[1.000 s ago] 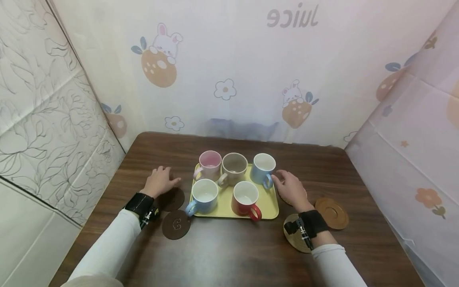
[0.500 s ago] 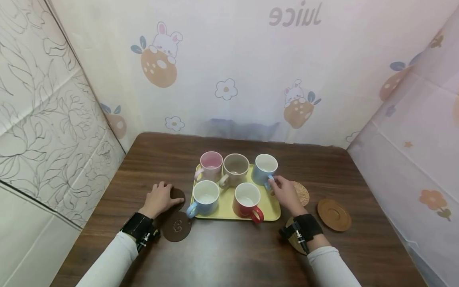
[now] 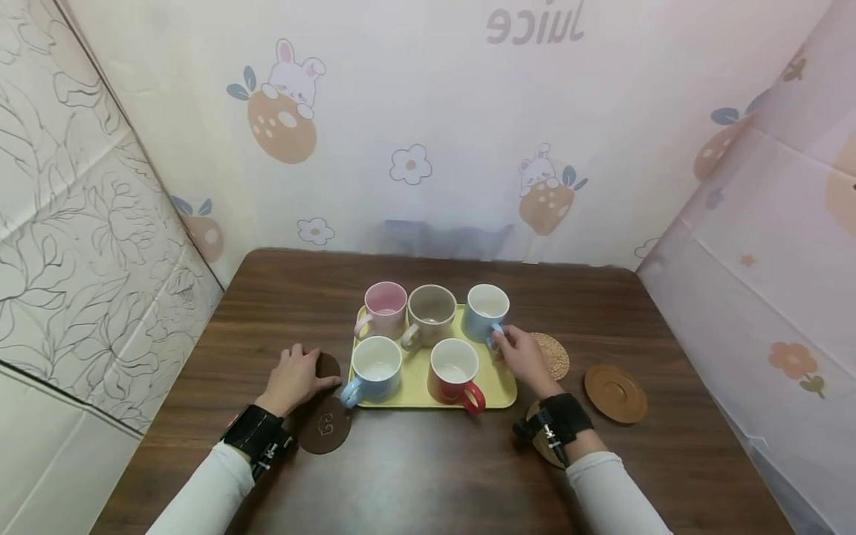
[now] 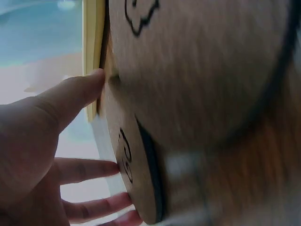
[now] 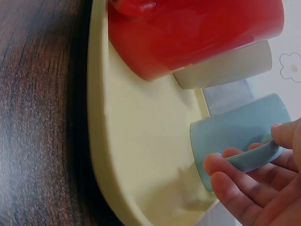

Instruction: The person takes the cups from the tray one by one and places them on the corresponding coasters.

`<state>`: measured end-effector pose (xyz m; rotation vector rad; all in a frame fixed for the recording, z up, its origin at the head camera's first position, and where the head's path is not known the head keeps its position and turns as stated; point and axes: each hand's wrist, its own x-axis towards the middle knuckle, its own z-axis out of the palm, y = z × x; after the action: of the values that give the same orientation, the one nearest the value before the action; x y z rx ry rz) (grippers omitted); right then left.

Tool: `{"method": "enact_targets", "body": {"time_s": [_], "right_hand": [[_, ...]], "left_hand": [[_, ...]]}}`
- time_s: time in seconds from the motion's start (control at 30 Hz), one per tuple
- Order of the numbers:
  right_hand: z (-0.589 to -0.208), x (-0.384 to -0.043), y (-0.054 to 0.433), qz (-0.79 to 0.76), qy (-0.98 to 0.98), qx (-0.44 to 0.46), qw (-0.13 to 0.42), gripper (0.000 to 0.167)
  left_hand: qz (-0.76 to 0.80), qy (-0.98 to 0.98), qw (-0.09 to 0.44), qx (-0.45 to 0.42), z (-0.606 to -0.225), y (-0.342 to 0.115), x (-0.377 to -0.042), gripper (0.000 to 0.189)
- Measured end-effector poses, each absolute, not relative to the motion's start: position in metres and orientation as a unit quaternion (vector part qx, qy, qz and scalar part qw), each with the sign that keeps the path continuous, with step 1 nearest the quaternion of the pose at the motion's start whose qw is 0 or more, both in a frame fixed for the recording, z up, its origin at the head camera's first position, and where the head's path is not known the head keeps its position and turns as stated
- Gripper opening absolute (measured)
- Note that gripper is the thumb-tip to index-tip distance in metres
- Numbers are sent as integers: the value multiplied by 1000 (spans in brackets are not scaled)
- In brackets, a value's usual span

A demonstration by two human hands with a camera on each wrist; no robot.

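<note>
My right hand [image 3: 524,360] grips the handle of a light blue mug [image 3: 473,325] at the back right of a yellow tray [image 3: 417,371]. The right wrist view shows the fingers curled through the mug's [image 5: 223,134] handle with the thumb on top. The mug stands upright on the tray. On the left, my left hand [image 3: 294,379] spreads over the far dark brown round coaster [image 3: 328,365], partly hiding it. In the left wrist view its fairly straight fingertips touch that coaster's [image 4: 141,197] edge, thumb stretched toward the tray. A second brown coaster [image 3: 325,437] lies nearer me.
Also on the tray are a pink mug [image 3: 384,322], a beige mug [image 3: 433,329], another light blue mug [image 3: 378,383] and a red mug [image 3: 448,386]. To the right lie a woven coaster [image 3: 553,355], a brown wooden coaster [image 3: 615,394] and one under my right wrist.
My right hand has closed from beside the blue mug onto its handle. My left hand has moved slightly nearer me, down onto the far brown coaster. The mugs stand where they were.
</note>
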<state>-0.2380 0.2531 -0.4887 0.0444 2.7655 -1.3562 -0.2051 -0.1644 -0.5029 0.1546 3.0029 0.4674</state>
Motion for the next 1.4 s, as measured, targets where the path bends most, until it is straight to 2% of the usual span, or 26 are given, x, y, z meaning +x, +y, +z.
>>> {"method": "enact_targets", "body": {"time_s": [0.23, 0.43, 0.9, 1.13, 1.4], "right_hand": [[-488, -240, 253, -438, 898, 27, 34, 33], [-490, -239, 252, -436, 898, 30, 47, 36], [-489, -238, 250, -497, 865, 62, 45, 34], [-490, -235, 252, -530, 844, 64, 50, 33], [-488, -238, 252, -537, 838, 69, 64, 33]], "left_hand": [[162, 985, 49, 18, -502, -154, -207, 64], [146, 987, 66, 13, -503, -150, -207, 69], [178, 983, 52, 6, -492, -161, -222, 73], [192, 981, 28, 16, -480, -178, -252, 74], [189, 981, 33, 23, -464, -193, -304, 74]]}}
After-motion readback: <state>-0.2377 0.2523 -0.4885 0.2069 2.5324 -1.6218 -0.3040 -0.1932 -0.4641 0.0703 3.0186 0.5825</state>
